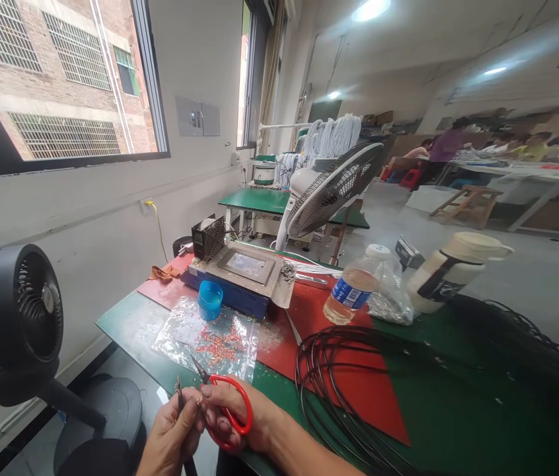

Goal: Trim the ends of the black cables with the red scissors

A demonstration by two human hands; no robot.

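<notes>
In the head view, my left hand [173,430] is closed around a black cable [180,396] whose stripped end points up past the fingers. My right hand [227,403] holds a pair of scissors [248,404] with red handles, their dark blades pointing up and left. The fingertips of both hands meet at the cable, and what is pinched between them is too small to make out. Just beyond the hands, a clear plastic bag [170,330] lies flat with many small red and orange scraps [220,344] on it. A blue cup [210,301] stands at its far edge.
A blue heating device [240,294] with a small fan [209,239] sits behind the bag. Coiled black cables [329,377] spread over the right side, near a bottle [351,291] and a jug [445,271]. A black fan [16,317] stands left; people [450,149] are far right.
</notes>
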